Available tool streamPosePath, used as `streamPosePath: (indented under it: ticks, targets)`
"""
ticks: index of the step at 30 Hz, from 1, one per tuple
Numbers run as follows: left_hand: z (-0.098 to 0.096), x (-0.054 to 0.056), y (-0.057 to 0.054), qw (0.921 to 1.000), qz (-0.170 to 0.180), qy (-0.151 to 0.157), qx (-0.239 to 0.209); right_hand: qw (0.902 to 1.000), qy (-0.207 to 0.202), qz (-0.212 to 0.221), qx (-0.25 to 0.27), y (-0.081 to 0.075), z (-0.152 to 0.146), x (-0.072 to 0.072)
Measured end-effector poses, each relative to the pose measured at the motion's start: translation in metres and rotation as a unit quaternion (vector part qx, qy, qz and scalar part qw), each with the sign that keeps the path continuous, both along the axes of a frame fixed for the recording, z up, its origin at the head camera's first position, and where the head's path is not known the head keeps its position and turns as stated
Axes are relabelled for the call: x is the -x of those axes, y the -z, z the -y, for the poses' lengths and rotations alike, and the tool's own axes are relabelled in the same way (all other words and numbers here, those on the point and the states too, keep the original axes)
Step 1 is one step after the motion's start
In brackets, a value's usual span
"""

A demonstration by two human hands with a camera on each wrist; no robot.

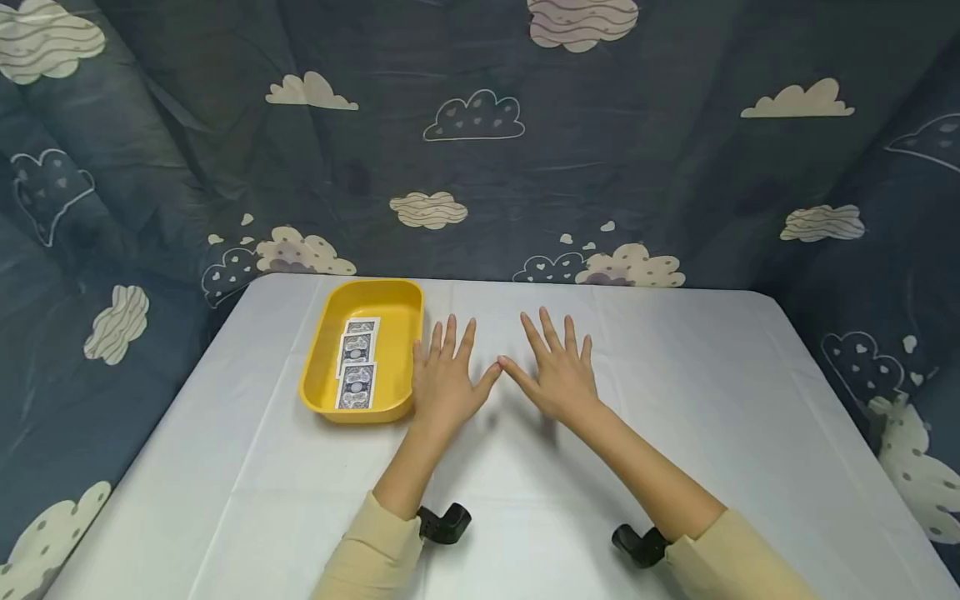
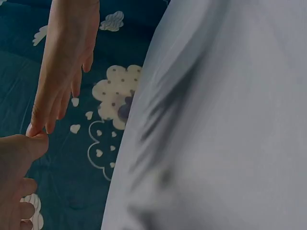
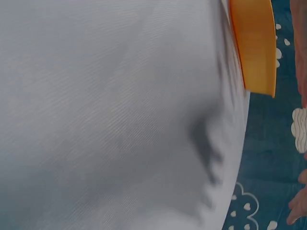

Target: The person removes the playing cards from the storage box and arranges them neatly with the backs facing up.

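Both hands hover over the white table with fingers straight and spread, palms down. My left hand is just right of a yellow tray, its edge overlapping the tray's right rim in the head view. To its right is my right hand, holding nothing. The two thumb tips meet between them; in the left wrist view the left thumb touches the tip of the right hand. Inside the tray lie three blue-and-white patterned playing cards, face down in an overlapping column.
A white cloth covers the table. Behind it and at both sides hangs a dark blue curtain with cloud prints. Black wrist cameras sit at both sleeve cuffs. In the right wrist view the tray's yellow side shows near the table edge.
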State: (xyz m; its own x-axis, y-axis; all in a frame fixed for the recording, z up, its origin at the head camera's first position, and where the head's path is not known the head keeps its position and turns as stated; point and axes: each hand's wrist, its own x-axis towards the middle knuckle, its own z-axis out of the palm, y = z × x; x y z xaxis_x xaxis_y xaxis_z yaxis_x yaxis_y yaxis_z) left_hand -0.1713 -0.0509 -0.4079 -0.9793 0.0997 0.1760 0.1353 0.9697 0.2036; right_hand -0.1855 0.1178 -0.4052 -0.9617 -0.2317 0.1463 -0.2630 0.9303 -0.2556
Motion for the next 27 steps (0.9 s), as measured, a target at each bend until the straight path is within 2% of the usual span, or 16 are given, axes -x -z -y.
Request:
streamPosePath:
  ticks: [4,8,12,19,23,27]
  targets:
    - [0.017,0.001,-0.005,0.9997,-0.018,0.000,-0.018,0.9997,-0.010,-0.005,-0.020,-0.004,0.013,0.005]
    - [0.043,0.001,-0.008,0.9961,-0.067,0.000,-0.057,0.9988,-0.020,-0.009,-0.044,-0.006,0.026,0.010]
    - [0.072,-0.002,-0.012,0.9898,-0.106,-0.026,-0.092,0.9973,-0.034,-0.032,-0.056,-0.007,0.038,0.015]
    - [0.126,-0.006,-0.013,0.9816,-0.096,-0.103,-0.128,0.9919,-0.065,-0.081,-0.073,-0.002,0.066,0.024]
    - [0.148,-0.006,-0.010,0.9724,-0.089,-0.152,-0.153,0.9906,-0.081,-0.087,-0.067,0.000,0.082,0.028]
    - [0.167,-0.005,-0.007,0.9631,-0.086,-0.187,-0.174,0.9888,-0.098,-0.094,-0.061,0.001,0.097,0.031]
